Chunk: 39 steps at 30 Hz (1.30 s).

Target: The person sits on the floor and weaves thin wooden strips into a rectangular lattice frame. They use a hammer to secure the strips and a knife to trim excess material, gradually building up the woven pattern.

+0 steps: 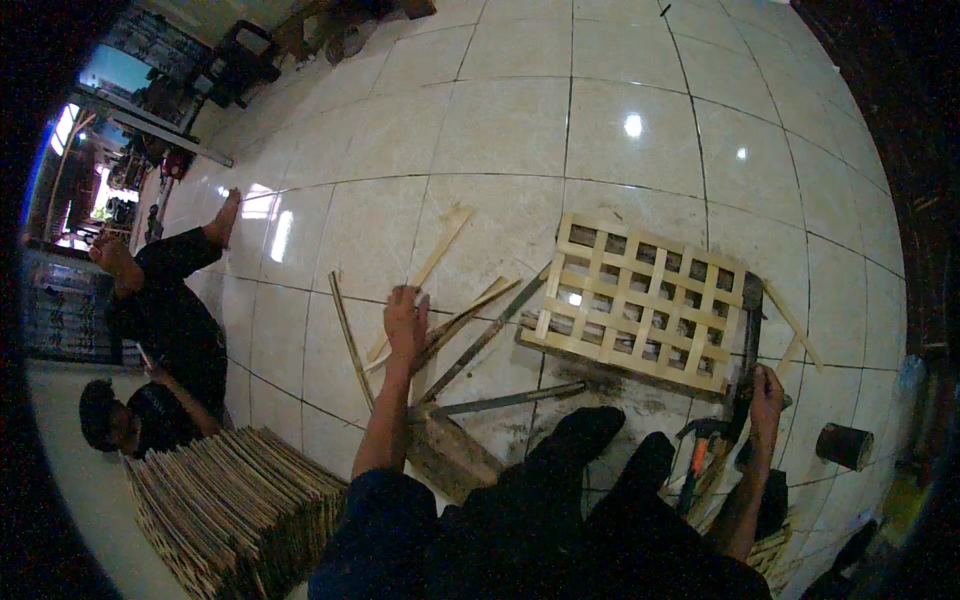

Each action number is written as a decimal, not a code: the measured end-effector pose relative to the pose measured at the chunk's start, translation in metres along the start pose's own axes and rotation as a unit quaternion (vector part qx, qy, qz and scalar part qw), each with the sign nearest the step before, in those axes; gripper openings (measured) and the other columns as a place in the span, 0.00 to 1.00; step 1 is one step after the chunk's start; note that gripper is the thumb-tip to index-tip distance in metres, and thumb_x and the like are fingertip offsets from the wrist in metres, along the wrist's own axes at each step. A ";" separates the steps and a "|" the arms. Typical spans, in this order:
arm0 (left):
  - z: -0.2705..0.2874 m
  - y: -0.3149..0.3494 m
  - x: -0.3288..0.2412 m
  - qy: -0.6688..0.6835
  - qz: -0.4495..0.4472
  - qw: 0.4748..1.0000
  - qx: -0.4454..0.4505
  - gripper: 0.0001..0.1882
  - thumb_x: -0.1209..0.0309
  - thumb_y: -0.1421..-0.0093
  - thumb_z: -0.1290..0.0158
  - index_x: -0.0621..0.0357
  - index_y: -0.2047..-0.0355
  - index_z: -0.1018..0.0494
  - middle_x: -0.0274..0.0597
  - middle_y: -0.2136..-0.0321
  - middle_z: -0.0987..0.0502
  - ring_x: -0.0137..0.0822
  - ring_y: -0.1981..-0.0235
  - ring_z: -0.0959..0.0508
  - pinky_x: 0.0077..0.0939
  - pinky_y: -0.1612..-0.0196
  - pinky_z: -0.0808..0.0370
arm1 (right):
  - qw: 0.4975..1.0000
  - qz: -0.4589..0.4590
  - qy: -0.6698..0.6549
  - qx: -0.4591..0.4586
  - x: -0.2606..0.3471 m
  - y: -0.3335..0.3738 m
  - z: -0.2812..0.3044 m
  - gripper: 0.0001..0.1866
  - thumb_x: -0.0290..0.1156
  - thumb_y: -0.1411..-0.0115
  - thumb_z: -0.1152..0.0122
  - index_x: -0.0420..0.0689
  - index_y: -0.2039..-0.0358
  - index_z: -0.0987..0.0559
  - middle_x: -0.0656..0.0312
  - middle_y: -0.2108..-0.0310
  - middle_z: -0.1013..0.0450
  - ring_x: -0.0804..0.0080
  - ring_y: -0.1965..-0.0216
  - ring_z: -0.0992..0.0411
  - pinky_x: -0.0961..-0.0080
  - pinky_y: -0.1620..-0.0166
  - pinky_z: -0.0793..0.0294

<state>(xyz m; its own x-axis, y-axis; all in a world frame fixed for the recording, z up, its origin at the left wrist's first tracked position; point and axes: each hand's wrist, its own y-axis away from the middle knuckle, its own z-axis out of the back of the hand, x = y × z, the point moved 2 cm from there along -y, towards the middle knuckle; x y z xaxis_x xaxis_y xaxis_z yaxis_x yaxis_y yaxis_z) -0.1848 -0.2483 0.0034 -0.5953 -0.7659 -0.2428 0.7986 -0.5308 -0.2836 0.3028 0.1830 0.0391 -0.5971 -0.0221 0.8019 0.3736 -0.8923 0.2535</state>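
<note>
My left hand (405, 322) reaches over the floor at centre left, its fingers closed on a pale bamboo strip (443, 250). More thin strips (462, 325) lie beside it in a loose fan, along with dark flat bars (490, 335). To the right, a woven bamboo lattice panel (640, 305) rests tilted on a dirty wooden board (610, 372). My right hand (766, 402) is closed at the panel's near right corner, next to a long dark bar (750, 325) along its right edge. What those fingers grip is too dark to make out.
A hammer with an orange grip (698, 455) lies by my right foot. A tall stack of woven panels (235, 510) stands at lower left, where another person (165, 340) sits. A dark cylinder (845, 446) is at far right, and a wooden block (455, 460) lies near my left forearm.
</note>
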 end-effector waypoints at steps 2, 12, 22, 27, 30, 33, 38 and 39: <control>-0.011 -0.006 0.011 -0.037 0.030 0.998 0.028 0.12 0.67 0.42 0.47 0.59 0.60 0.29 0.48 0.62 0.27 0.50 0.62 0.25 0.41 0.62 0.27 | 1.000 0.006 -0.004 0.001 -0.014 -0.002 0.006 0.19 0.44 0.34 0.50 0.40 0.57 0.23 0.65 0.68 0.27 0.77 0.68 0.33 0.78 0.62 0.33; -0.028 -0.032 0.054 0.002 0.036 0.990 0.138 0.07 0.75 0.42 0.55 0.59 0.64 0.29 0.54 0.66 0.27 0.53 0.61 0.25 0.44 0.63 0.27 | 0.999 -0.019 0.032 0.000 -0.004 0.002 0.004 0.21 0.43 0.33 0.51 0.37 0.56 0.24 0.66 0.68 0.28 0.78 0.67 0.34 0.78 0.61 0.34; -0.021 -0.014 0.032 0.004 -0.040 0.999 0.028 0.10 0.69 0.46 0.45 0.57 0.63 0.28 0.49 0.66 0.27 0.52 0.63 0.27 0.42 0.62 0.29 | 0.999 -0.007 -0.030 -0.013 -0.035 -0.007 0.006 0.19 0.44 0.33 0.50 0.39 0.57 0.23 0.71 0.72 0.31 0.82 0.71 0.38 0.83 0.67 0.38; -0.007 0.050 -0.038 0.028 -0.096 0.985 0.138 0.17 0.65 0.48 0.40 0.57 0.61 0.30 0.49 0.64 0.28 0.51 0.63 0.27 0.43 0.61 0.30 | 0.999 -0.023 -0.029 0.001 -0.022 0.003 0.005 0.19 0.43 0.33 0.50 0.39 0.56 0.23 0.68 0.70 0.29 0.80 0.69 0.36 0.81 0.64 0.36; -0.003 0.070 -0.066 0.078 -0.084 0.977 0.179 0.18 0.64 0.48 0.40 0.57 0.60 0.30 0.49 0.65 0.28 0.52 0.63 0.27 0.44 0.61 0.31 | 0.999 -0.026 -0.024 0.001 -0.013 0.007 0.003 0.20 0.43 0.33 0.49 0.39 0.55 0.23 0.67 0.69 0.28 0.79 0.66 0.35 0.79 0.61 0.35; -0.006 0.072 -0.069 0.074 -0.077 0.978 0.181 0.15 0.66 0.44 0.44 0.57 0.59 0.31 0.49 0.65 0.28 0.52 0.61 0.27 0.42 0.61 0.30 | 0.999 -0.040 -0.005 0.011 -0.015 0.003 0.005 0.20 0.44 0.34 0.49 0.39 0.55 0.23 0.65 0.66 0.27 0.77 0.64 0.33 0.78 0.57 0.34; -0.016 0.074 -0.049 0.044 -0.051 0.980 0.189 0.14 0.68 0.44 0.46 0.57 0.59 0.31 0.49 0.64 0.28 0.52 0.59 0.27 0.42 0.60 0.29 | 0.999 -0.044 -0.009 0.017 -0.007 0.005 0.003 0.20 0.43 0.33 0.50 0.38 0.54 0.23 0.62 0.62 0.25 0.75 0.59 0.31 0.76 0.52 0.34; -0.015 0.072 -0.049 0.035 -0.012 0.977 0.208 0.13 0.68 0.44 0.46 0.57 0.59 0.31 0.49 0.64 0.28 0.52 0.60 0.27 0.42 0.60 0.28 | 0.999 -0.048 -0.006 0.018 -0.002 0.008 0.003 0.20 0.42 0.33 0.50 0.37 0.54 0.23 0.61 0.61 0.25 0.75 0.59 0.31 0.76 0.52 0.34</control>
<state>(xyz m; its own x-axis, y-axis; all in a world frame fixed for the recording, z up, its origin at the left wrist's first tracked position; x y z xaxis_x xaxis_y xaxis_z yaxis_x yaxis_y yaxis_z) -0.0991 -0.2436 -0.0188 -0.6076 -0.7320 -0.3083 0.7419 -0.6616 0.1089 0.3090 0.1776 0.0412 -0.6225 0.0688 0.7796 0.3406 -0.8730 0.3490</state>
